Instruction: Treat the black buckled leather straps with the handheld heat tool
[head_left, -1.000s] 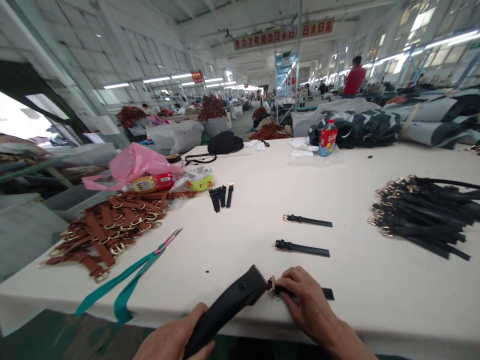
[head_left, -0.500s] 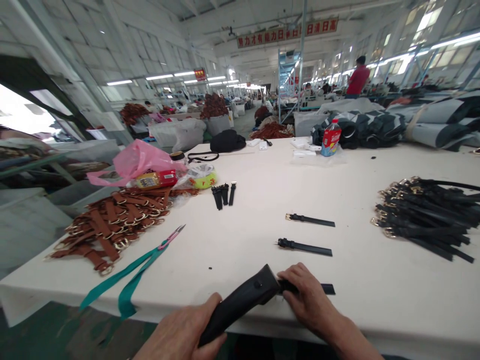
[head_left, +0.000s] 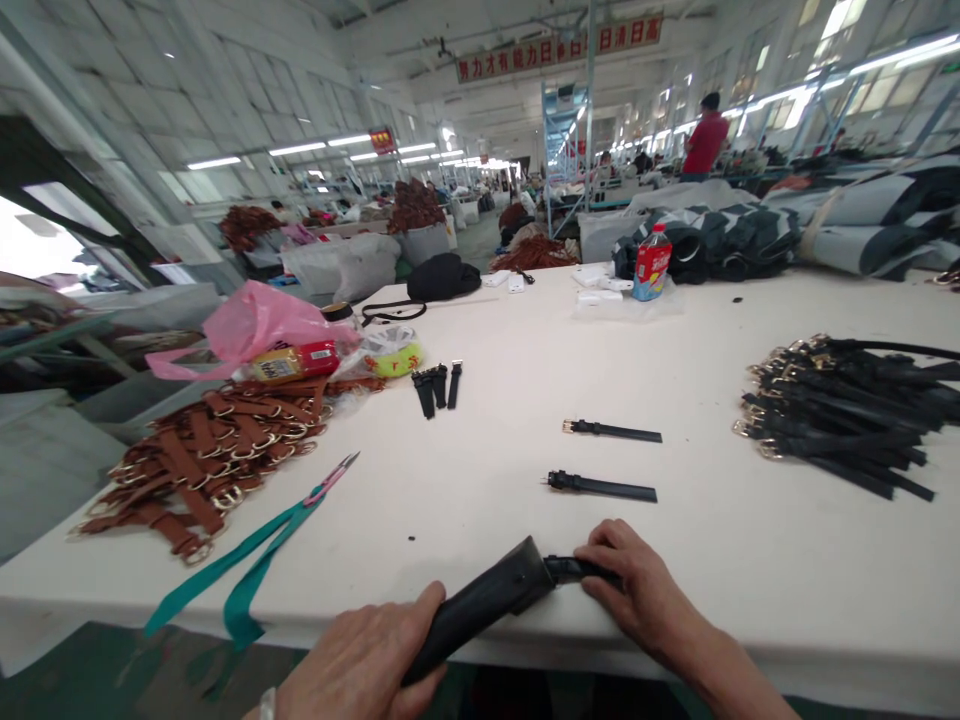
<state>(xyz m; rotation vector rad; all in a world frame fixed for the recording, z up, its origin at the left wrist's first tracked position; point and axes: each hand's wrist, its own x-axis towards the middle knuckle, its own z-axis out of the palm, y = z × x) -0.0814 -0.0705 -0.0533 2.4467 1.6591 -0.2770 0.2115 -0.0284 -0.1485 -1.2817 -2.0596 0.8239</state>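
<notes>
My left hand (head_left: 367, 645) is wrapped round a thick, dark leather-like bag strap (head_left: 487, 600), with a small round stud near its wide end. At that end a narrow black buckle strap (head_left: 562, 569) meets it, pinched between the thumb and fingers of my right hand (head_left: 637, 575). How the two pieces join is too small to tell. Just beyond my hands lie two more short black straps, a nearer one (head_left: 604, 487) and a farther one (head_left: 615, 431), both with buckles to the left.
Brown buckled straps (head_left: 202, 460) and scissors with teal-wrapped handles (head_left: 262, 550) lie left. Small black straps (head_left: 435, 386) rest mid-table. A heap of black straps (head_left: 840, 420) is at right. Bottles, one red (head_left: 651, 265), and a pink bag (head_left: 262, 320) stand farther back.
My right hand has shifted slightly right, exposing more of the narrow strap beside the thick one. The strap end that showed past my right hand is no longer visible. The view has shifted slightly.
</notes>
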